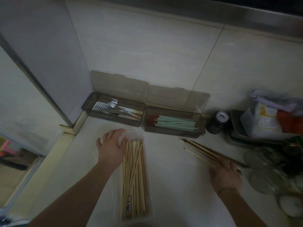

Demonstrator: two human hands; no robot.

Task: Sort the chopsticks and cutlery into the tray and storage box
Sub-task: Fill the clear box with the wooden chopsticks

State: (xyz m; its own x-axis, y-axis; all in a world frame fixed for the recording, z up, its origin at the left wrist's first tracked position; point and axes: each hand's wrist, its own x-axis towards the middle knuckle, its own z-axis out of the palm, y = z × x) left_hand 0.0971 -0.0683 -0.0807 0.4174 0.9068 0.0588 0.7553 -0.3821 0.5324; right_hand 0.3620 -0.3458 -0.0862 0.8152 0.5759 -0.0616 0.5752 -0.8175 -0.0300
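Observation:
A clear tray [148,185] full of pale wooden chopsticks [134,177] lies lengthwise in the middle of the counter. My left hand [111,145] rests on the tray's far left corner, fingers spread and relaxed. My right hand [225,175] lies over the near ends of a few brown chopsticks [201,149] on the counter to the right; the grip is hidden under the fingers. Against the wall stand two open smoky storage boxes: the left box [91,99] holds forks and other metal cutlery [114,107], the right box [200,128] holds mint-green and red chopsticks [173,122].
A dark jar [216,122] stands right of the boxes. Metal trays with a plastic container and bags [262,122] crowd the right edge, with glass jars and lids [262,169] in front. A cabinet side [41,63] rises at the left, with the counter edge below it.

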